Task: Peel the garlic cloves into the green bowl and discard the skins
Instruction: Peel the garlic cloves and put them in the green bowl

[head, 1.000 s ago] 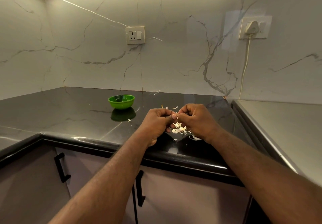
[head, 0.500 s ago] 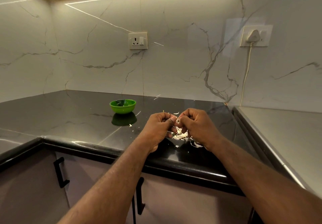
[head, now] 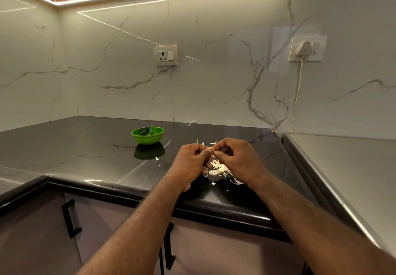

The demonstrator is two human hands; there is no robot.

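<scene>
The left hand (head: 190,161) and right hand (head: 238,159) meet above the worktop (head: 96,146), fingers curled, pinching a mostly hidden garlic clove (head: 214,154) between them. Loose skins (head: 219,169) lie directly beneath. The green bowl (head: 147,136) stands apart to the left.

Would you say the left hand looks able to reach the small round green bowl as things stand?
Probably yes: the small round green bowl stands left of the left hand, only glossy black countertop and skin flakes between; that hand pinches a garlic clove.
</scene>
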